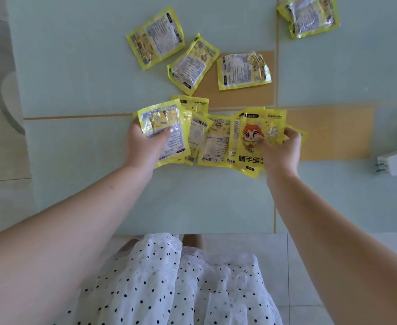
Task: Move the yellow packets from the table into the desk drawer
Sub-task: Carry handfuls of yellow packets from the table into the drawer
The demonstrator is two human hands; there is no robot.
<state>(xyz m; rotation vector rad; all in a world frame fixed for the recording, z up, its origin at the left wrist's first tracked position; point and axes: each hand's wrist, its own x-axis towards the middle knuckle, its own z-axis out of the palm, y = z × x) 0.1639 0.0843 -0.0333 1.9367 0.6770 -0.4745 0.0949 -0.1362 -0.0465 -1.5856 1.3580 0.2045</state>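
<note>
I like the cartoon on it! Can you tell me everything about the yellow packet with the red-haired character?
The cartoon packet is a shiny, crinkly yellow pouch that looks like plastic. Its front faces up, showing a winking red-haired character, a white flower, dark lettering at the top and big characters at the bottom. It looks sealed. It lies on top of a fan of other packets above the table, and the right hand grips its right edge.

On the cartoon-fronted yellow packet (253, 139) under my right hand (280, 152) I read "MANYIJIA" and "暖手宝", "MANYIJIA" again on a packet behind (196, 103), and the rest was too small.
</note>
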